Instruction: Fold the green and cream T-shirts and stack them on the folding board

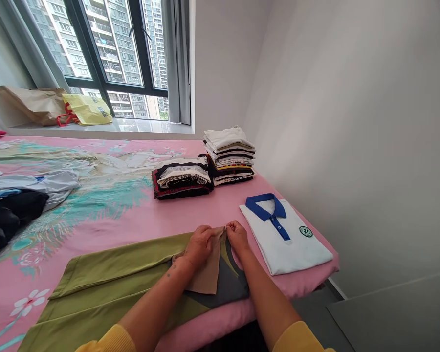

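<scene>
An olive-green garment (124,274) lies flat along the near edge of the bed, with a dark grey section (229,281) at its right end. A tan piece of cloth (207,278) lies over that end, its top corner between my hands. My left hand (199,248) is closed on the tan cloth near its upper edge. Just to the right, my right hand (237,235) pinches the top corner of the garment, where the tan and grey fabrics meet. Beside it lies a folded white polo shirt (286,244) with a blue collar and a round green badge.
Two stacks of folded clothes, a lower pile (183,178) and a taller one (231,154), stand farther back. Loose clothes (25,198) lie at the left on the pink bedsheet (146,220). Paper bags (36,105) rest on the windowsill; a wall (352,122) rises at right.
</scene>
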Demonstrator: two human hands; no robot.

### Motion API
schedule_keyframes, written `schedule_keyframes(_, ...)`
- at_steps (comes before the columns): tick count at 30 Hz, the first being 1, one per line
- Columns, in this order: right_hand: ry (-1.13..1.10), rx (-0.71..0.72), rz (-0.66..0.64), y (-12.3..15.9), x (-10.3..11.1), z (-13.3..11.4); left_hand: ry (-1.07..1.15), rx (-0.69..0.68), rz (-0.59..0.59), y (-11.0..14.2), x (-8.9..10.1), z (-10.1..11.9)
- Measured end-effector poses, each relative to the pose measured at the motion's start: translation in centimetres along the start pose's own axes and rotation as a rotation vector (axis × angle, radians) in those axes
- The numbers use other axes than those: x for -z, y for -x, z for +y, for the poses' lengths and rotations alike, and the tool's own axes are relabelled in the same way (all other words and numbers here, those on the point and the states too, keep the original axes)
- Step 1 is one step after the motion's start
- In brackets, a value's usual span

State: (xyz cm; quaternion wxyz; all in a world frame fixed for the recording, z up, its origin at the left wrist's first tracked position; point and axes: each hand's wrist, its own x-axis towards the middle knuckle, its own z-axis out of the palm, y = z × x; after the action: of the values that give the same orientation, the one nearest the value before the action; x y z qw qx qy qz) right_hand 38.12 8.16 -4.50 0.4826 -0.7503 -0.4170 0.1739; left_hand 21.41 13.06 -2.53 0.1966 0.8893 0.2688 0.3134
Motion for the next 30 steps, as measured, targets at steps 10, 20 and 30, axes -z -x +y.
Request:
schedule_keyframes(10,-0.067,0.012,0.054,0.2,-0.2,0.2,-0.077,-0.006,-0.234,1.4,1.5,2.1)
schedule_keyframes(20,-0.077,0.057,-0.031,1.2,1.0,-0.8,-0.09,0.025,-0.191,0.5,-0.7,-0.5)
schedule_keyframes(30,0.257,0.026,-0.211,3.6,1.2,-3.6,-0.075,0.033,-0.177,0.9,-1.4,-1.4)
